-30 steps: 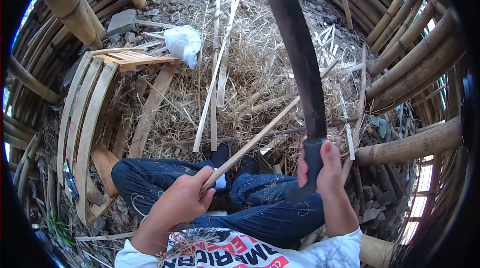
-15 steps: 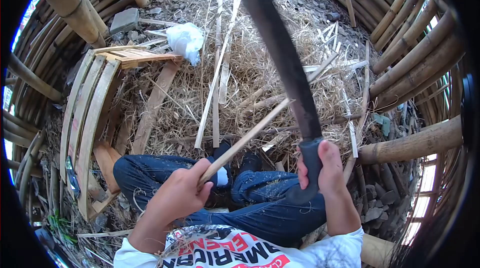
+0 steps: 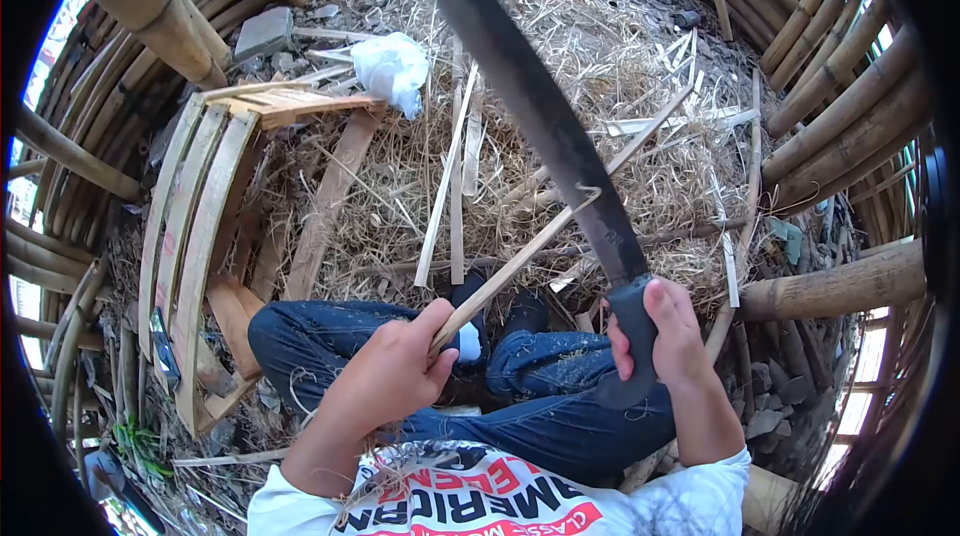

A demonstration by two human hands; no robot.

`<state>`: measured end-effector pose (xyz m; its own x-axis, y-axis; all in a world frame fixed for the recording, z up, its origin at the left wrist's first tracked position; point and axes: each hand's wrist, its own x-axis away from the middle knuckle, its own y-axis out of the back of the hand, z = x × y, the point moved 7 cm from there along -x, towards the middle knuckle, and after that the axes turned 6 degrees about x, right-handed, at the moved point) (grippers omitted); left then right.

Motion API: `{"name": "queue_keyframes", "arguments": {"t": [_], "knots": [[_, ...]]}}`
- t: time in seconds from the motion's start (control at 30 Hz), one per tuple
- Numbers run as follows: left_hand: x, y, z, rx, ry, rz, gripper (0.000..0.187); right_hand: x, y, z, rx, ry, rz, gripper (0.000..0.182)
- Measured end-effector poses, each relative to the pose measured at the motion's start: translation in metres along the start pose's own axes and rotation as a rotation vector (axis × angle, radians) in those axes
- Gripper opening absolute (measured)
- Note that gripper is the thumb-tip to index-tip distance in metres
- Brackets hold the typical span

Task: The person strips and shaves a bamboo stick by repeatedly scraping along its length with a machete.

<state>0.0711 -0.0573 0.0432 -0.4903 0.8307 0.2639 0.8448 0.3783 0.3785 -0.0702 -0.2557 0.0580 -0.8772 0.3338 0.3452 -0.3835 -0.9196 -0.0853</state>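
Note:
My left hand point(image 3: 395, 366) is closed around the near end of a thin wooden stick point(image 3: 520, 256), which slants up to the right. The handle of a large dark machete point(image 3: 545, 101) is in my right hand point(image 3: 655, 336), with the blade pointing up and to the left. The blade crosses the stick near its middle, and a small curled shaving point(image 3: 590, 198) shows at that crossing. Both hands are over my crossed legs in dusty dark trousers point(image 3: 560, 376).
A wooden slatted frame point(image 3: 205, 226) stands at the left, with a phone point(image 3: 163, 344) on it. Beyond lie a white plastic bag point(image 3: 390, 71), a grey block point(image 3: 264, 33), loose strips point(image 3: 445, 176) and piled shavings point(image 3: 390, 206). Bamboo poles point(image 3: 835, 281) surround the area.
The machete blade has tilted further left across the stick, and a curled shaving now shows at the blade. The whole view has shifted slightly, with the surroundings further right.

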Motion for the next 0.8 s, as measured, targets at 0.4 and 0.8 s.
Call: {"name": "queue_keyframes", "arguments": {"t": [0.4,0.8], "knots": [[-0.009,-0.006,0.000,0.009,0.007,0.026,0.025,0.002,0.000,-0.011,-0.031,-0.034,-0.069,0.056],[-0.011,-0.003,0.008,0.027,-0.004,-0.003,0.024,-0.002,-0.001,-0.011,0.017,-0.109,-0.033,0.050]]}}
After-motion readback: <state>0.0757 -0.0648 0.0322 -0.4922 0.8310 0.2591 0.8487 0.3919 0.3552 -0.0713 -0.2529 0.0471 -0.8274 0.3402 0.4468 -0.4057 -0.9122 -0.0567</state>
